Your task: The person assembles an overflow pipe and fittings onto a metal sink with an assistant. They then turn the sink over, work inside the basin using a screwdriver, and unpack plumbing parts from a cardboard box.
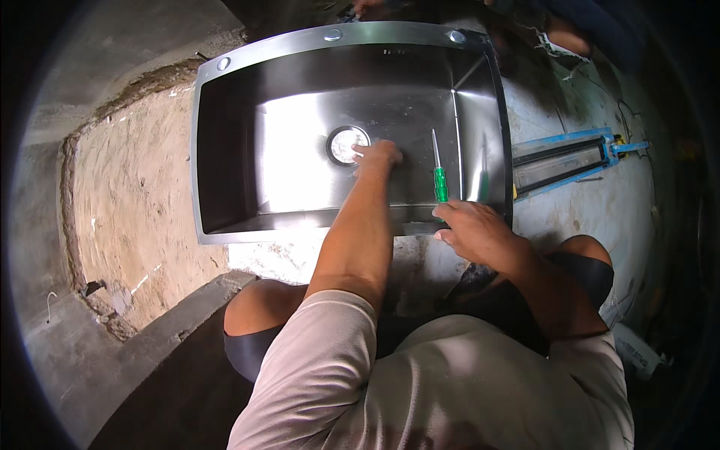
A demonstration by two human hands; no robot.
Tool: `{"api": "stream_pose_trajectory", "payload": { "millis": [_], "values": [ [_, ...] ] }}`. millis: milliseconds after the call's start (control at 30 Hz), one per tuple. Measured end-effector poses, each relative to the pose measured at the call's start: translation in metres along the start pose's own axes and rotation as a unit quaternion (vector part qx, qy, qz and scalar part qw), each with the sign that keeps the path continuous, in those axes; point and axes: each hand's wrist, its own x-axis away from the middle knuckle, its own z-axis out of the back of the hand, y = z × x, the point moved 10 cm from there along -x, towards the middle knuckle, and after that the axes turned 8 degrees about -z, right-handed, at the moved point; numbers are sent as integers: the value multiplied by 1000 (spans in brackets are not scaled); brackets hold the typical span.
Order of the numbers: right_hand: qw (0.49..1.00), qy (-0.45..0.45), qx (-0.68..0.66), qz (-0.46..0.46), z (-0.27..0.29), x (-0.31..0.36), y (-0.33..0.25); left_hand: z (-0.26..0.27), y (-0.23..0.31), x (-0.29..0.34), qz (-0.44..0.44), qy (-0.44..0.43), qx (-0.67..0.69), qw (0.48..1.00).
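Note:
A dark stainless steel sink (300,196) lies in front of me, its basin facing up and its bright rim carrying round fittings along the far side. Inside it, my left hand (381,152) reaches down to the round drain hole (335,159). Some of its fingers extend over the hole's right edge; the others are partly blurred, and I see nothing held there. At the near right rim, my right hand (478,229) is closed round the lower end of a screwdriver (440,184) with a green handle. Its metal shaft points away from me over the basin floor.
A blue-framed tile cutter (562,161) with dark rails lies right of the sink on the pale floor. Another person's leg (566,34) shows at the top right. Rough bare ground (142,195) and a low concrete ledge (169,319) lie to the left.

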Motion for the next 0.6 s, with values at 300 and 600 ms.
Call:
{"api": "stream_pose_trajectory", "payload": {
  "millis": [300, 600],
  "values": [
    [999, 5, 27, 20, -10, -12, 14, 28, 2, -53, -179, 172, -178, 952],
    [998, 35, 48, 17, -22, -24, 10, 68, -111, -72, -74, 115, -315, 939]
  ]
}}
